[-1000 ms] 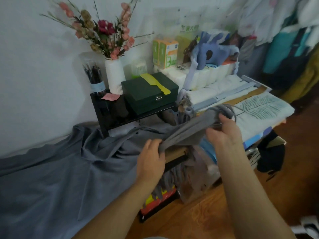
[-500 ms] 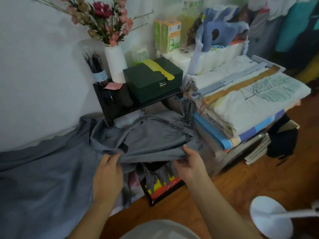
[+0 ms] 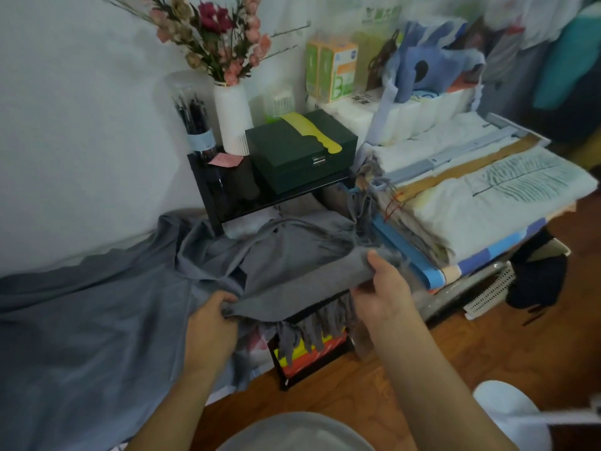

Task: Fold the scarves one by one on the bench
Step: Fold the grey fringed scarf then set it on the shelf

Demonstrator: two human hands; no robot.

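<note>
Black shelf (image 3: 208, 190) blocks behind; folded stack (image 3: 487, 203) blocks right.

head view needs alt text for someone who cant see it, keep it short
Two hands hold a grey fringed scarf by its near edge, left hand and right hand each gripping an end, fringe hanging below. Behind it stand a dark green box, a white vase of flowers and stacked folded linens.
</note>
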